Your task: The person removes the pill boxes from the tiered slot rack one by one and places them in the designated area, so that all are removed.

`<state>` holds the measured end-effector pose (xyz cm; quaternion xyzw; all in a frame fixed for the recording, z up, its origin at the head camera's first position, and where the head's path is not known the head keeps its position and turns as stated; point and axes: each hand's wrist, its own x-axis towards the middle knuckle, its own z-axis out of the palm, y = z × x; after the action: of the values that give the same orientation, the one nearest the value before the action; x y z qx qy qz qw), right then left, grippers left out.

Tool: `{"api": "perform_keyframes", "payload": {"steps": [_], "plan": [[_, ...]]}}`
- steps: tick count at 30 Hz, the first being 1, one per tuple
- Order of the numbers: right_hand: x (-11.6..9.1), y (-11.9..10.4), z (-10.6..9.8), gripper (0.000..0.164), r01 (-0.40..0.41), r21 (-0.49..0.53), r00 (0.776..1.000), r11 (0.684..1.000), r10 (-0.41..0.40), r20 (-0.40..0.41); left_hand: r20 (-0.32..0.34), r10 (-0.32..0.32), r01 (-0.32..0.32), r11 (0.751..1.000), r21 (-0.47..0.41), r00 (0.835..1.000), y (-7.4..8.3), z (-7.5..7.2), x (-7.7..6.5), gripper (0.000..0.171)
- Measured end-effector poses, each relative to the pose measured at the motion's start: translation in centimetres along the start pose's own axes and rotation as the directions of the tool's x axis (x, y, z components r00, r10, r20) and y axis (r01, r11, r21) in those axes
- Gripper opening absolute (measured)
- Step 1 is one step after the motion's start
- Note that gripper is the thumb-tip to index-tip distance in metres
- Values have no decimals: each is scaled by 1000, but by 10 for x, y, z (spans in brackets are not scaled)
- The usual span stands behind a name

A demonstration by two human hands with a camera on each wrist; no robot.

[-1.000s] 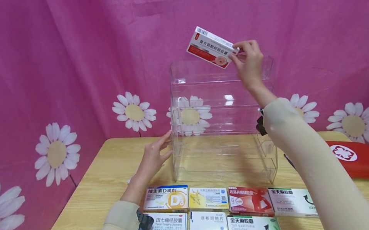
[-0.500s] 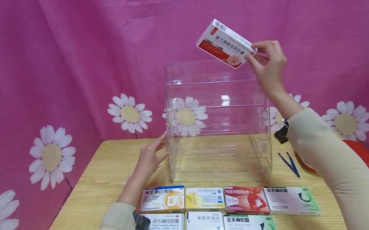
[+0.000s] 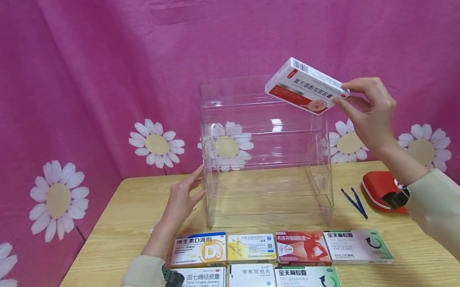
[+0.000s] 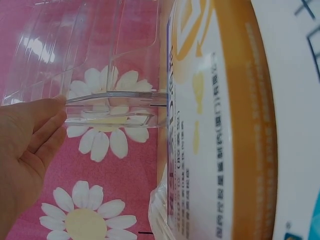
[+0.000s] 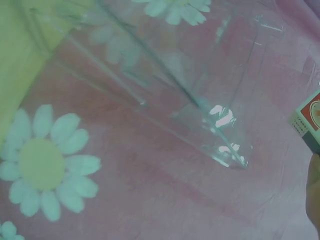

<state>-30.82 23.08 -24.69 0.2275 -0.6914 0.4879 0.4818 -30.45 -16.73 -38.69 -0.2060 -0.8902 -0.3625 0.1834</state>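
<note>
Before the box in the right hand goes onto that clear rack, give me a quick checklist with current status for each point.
1. Grip on box: right hand pinches the red-and-white box at one end. Ok.
2. Box attitude: tilted, not level with the shelves. Not ok.
3. Box position: level with the top of the clear rack, at its right front, not inside. Not ok.
4. Rack steadied: left hand rests straight fingers on its left edge. Ok.
5. Shelves free: nothing seen on them. Ok.
6. Shelf depth fits the box: cannot tell.
</note>
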Motion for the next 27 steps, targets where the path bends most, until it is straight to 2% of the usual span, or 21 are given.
{"api": "perform_keyframes", "payload": {"steps": [4,9,15,18,22,25,27], "plan": [[-19,2,-25,31,20,-87,999,996,-17,31,-14,23,-23,1000,-4,1000,0,0,-1,67],[-47,4,-57,38,60,-170,995,984,-45,93,-7,16,-16,1000,-13,1000,1,0,-1,67],[-81,6,-90,33,92,-113,985,989,-74,154,16,-24,24,1000,-10,1000,3,-1,-2,68],[-95,3,-102,53,102,-96,980,990,-84,181,22,-34,34,999,-7,999,3,-1,-2,68],[-111,-1,-116,66,103,-129,976,986,-75,206,18,-34,35,999,-4,999,3,0,-2,67],[-124,-1,-126,63,84,-150,972,985,-48,229,17,-34,34,999,2,999,3,1,-2,68],[-132,0,-133,52,59,-141,967,988,-22,253,19,-37,37,999,5,999,4,1,-2,68]]}}
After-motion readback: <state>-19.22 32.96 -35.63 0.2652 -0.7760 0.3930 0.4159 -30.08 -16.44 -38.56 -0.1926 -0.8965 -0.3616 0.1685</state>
